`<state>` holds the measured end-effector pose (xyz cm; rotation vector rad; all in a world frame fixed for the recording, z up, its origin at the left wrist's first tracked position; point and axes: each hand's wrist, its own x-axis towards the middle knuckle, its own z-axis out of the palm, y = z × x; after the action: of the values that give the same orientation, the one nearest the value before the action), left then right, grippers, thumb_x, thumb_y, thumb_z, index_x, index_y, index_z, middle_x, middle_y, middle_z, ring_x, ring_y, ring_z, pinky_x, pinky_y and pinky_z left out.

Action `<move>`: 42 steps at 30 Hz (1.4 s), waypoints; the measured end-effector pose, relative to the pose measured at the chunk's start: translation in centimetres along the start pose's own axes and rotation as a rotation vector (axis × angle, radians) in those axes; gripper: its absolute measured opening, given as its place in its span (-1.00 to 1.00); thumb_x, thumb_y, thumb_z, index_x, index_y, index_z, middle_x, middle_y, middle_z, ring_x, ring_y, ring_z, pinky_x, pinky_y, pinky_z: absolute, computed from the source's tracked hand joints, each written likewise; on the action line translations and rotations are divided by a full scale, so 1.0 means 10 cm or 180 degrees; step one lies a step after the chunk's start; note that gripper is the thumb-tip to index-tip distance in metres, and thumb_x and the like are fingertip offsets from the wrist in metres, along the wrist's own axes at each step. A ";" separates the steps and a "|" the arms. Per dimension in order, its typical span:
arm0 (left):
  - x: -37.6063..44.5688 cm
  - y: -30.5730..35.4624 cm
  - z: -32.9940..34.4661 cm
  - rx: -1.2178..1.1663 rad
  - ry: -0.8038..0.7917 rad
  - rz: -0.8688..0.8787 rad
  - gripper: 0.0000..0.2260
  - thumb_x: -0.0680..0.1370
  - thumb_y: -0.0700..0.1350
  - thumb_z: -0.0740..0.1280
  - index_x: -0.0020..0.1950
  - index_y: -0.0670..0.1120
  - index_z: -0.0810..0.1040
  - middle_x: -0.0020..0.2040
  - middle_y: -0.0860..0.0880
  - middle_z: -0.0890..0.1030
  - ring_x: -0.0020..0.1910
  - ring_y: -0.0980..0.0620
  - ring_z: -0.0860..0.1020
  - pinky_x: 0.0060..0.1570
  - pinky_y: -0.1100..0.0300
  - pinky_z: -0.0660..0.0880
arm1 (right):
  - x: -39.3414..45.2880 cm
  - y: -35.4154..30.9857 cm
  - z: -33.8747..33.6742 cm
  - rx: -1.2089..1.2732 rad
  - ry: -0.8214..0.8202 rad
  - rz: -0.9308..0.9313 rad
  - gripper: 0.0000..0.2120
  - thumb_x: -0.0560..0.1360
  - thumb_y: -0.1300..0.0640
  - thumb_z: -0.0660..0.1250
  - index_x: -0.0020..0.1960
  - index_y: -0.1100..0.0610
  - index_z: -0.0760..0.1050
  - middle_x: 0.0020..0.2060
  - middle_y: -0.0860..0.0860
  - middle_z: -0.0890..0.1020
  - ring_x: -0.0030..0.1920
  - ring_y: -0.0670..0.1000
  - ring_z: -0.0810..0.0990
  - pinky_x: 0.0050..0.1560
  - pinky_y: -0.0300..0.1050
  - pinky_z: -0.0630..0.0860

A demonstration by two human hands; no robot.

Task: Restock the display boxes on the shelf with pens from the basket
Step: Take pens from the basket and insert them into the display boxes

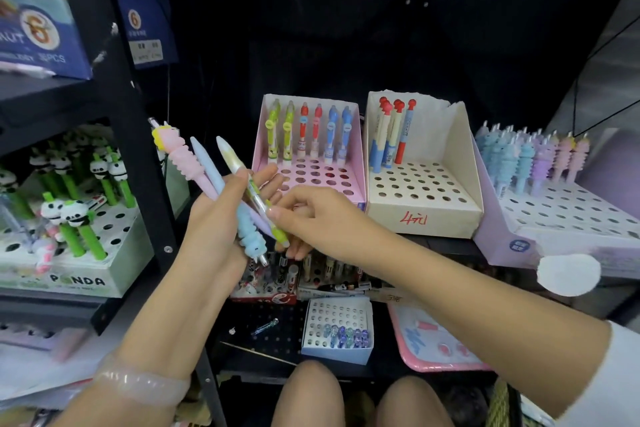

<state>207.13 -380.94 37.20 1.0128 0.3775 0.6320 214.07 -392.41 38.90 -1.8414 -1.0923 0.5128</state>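
This was a stationery shop. Black metal shelving carried cardboard display boxes with rows of holes for stock: a pink box of green, red and blue clip pens, a cream box to its right with a price handwritten in red on its front, a lilac box of pastel novelty pens far right, and a white box labelled PANDA, holding green panda-topped pens, on the left. Blue retail cartons stood on the upper left shelf.

pink tray lower right | wrist bangle | bare knees
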 end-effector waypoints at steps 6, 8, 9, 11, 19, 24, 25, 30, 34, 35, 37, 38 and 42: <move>-0.06 -0.04 0.00 0.0466 0.0003 0.0135 -0.72 0.60 -0.08 0.19 -0.06 -0.30 0.49 -0.41 -0.11 0.65 -0.49 0.13 0.59 -0.40 0.17 0.57 | -0.04 0.08 -0.21 0.0818 0.0350 0.0353 -0.94 0.52 0.20 0.30 -0.11 0.12 0.53 -0.36 -0.02 0.61 -0.41 -0.16 0.54 -0.33 -0.35 0.52; -0.07 -0.07 -0.03 0.0491 -0.0002 0.0245 -0.75 0.60 -0.11 0.19 0.03 -0.32 0.47 -0.36 -0.08 0.67 -0.39 0.09 0.64 -0.39 0.30 0.55 | -0.02 0.11 -0.40 0.0933 0.0691 0.0352 -0.93 0.52 0.20 0.31 -0.04 0.11 0.55 -0.30 -0.01 0.58 -0.35 -0.16 0.53 -0.30 -0.36 0.51; -0.07 -0.09 -0.05 0.0520 0.0028 0.0273 -0.76 0.60 -0.11 0.20 0.06 -0.31 0.47 -0.33 -0.05 0.68 -0.37 0.09 0.64 -0.38 0.29 0.55 | -0.02 0.12 -0.48 0.0966 0.0792 0.0326 -0.91 0.52 0.20 0.30 -0.01 0.11 0.55 -0.26 0.00 0.56 -0.32 -0.14 0.52 -0.27 -0.35 0.51; -0.08 -0.11 -0.08 0.0544 0.0081 0.0188 -0.76 0.59 -0.08 0.23 0.07 -0.26 0.48 -0.32 -0.02 0.68 -0.42 0.07 0.60 -0.42 0.28 0.54 | -0.03 0.14 -0.64 0.0920 0.0809 0.0213 -0.88 0.54 0.20 0.27 0.00 0.08 0.56 -0.22 -0.01 0.52 -0.25 -0.10 0.48 -0.21 -0.30 0.52; -0.15 -0.15 -0.03 0.1066 -0.0364 -0.0163 -0.72 0.50 -0.01 0.34 -0.04 -0.25 0.52 -0.51 -0.01 0.48 -0.64 0.12 0.30 -0.66 0.33 0.28 | -0.02 0.07 -0.75 0.0376 0.0271 -0.0041 -0.78 0.57 0.25 0.21 0.05 0.02 0.58 -0.10 0.03 0.53 -0.16 -0.11 0.51 -0.13 -0.28 0.53; -0.17 -0.13 0.01 0.1142 -0.0687 0.0008 -0.59 0.35 0.08 0.38 -0.04 -0.24 0.59 -0.41 -0.02 0.56 -0.57 0.09 0.29 -0.56 0.25 0.29 | 0.14 -0.03 -0.60 0.0597 0.0562 -0.0164 -0.73 0.58 0.23 0.19 0.18 -0.03 0.51 -0.09 -0.03 0.53 -0.18 -0.14 0.58 0.12 -0.02 0.55; -0.16 -0.11 0.00 0.1085 -0.0612 0.0033 -0.62 0.37 0.06 0.37 -0.06 -0.24 0.58 -0.41 -0.03 0.56 -0.59 0.11 0.29 -0.56 0.28 0.27 | 0.18 -0.04 -0.56 0.0924 0.0636 -0.0184 -0.73 0.58 0.23 0.20 0.23 0.01 0.47 -0.07 -0.02 0.54 -0.19 -0.15 0.59 0.07 -0.10 0.58; -0.10 -0.12 -0.07 0.1129 -0.0456 0.0094 -0.74 0.52 -0.06 0.31 -0.07 -0.28 0.55 -0.55 0.06 0.50 -0.64 0.14 0.28 -0.68 0.35 0.27 | 0.38 -0.09 -0.38 0.1744 0.0736 0.0100 -0.80 0.57 0.17 0.24 0.13 0.24 0.50 -0.10 0.09 0.60 -0.13 -0.04 0.59 -0.01 -0.22 0.59; -0.03 -0.12 -0.16 0.1004 -0.0326 0.0157 -0.80 0.53 -0.07 0.32 -0.05 -0.21 0.55 -0.41 0.02 0.63 -0.60 0.14 0.31 -0.64 0.31 0.34 | 0.57 -0.24 -0.37 0.1138 0.0969 -0.0059 -0.91 0.55 0.15 0.28 -0.04 0.15 0.53 -0.18 0.04 0.60 -0.21 -0.07 0.58 -0.10 -0.24 0.60; 0.01 -0.12 -0.21 0.0968 -0.0256 0.0168 -0.81 0.52 -0.07 0.33 -0.04 -0.21 0.53 -0.35 0.01 0.66 -0.60 0.14 0.32 -0.64 0.30 0.35 | 0.63 -0.30 -0.40 0.1080 0.1228 -0.0234 -0.94 0.55 0.16 0.28 -0.05 0.14 0.51 -0.20 0.03 0.59 -0.23 -0.07 0.59 -0.11 -0.22 0.60; 0.05 -0.13 -0.29 0.0980 -0.0174 0.0161 -0.77 0.51 -0.04 0.33 -0.03 -0.21 0.52 -0.35 0.04 0.66 -0.60 0.15 0.33 -0.64 0.30 0.35 | 0.74 -0.38 -0.51 0.0799 0.1867 -0.0615 -0.96 0.53 0.17 0.30 -0.04 0.14 0.46 -0.20 0.03 0.59 -0.22 -0.07 0.59 -0.12 -0.21 0.59; 0.06 -0.14 -0.32 0.0996 -0.0168 0.0140 -0.75 0.50 -0.03 0.34 -0.02 -0.22 0.50 -0.40 0.06 0.62 -0.60 0.15 0.33 -0.65 0.30 0.34 | 0.79 -0.39 -0.54 0.0489 0.2122 -0.0746 -0.94 0.53 0.17 0.31 -0.03 0.13 0.45 -0.21 0.00 0.57 -0.21 -0.10 0.58 -0.14 -0.27 0.57; 0.09 -0.20 -0.37 0.0962 -0.0239 0.0178 -0.80 0.55 0.00 0.26 -0.09 -0.13 0.42 -0.38 0.04 0.58 -0.60 0.13 0.31 -0.61 0.31 0.29 | 0.92 -0.24 -0.45 -0.0223 0.2282 -0.0681 -0.87 0.50 0.18 0.34 0.01 0.21 0.47 -0.28 -0.13 0.48 -0.28 -0.21 0.47 -0.28 -0.50 0.42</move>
<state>206.34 -378.63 33.64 1.3359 0.3867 0.5959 220.95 -386.29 44.04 -1.7251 -0.7926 -0.3057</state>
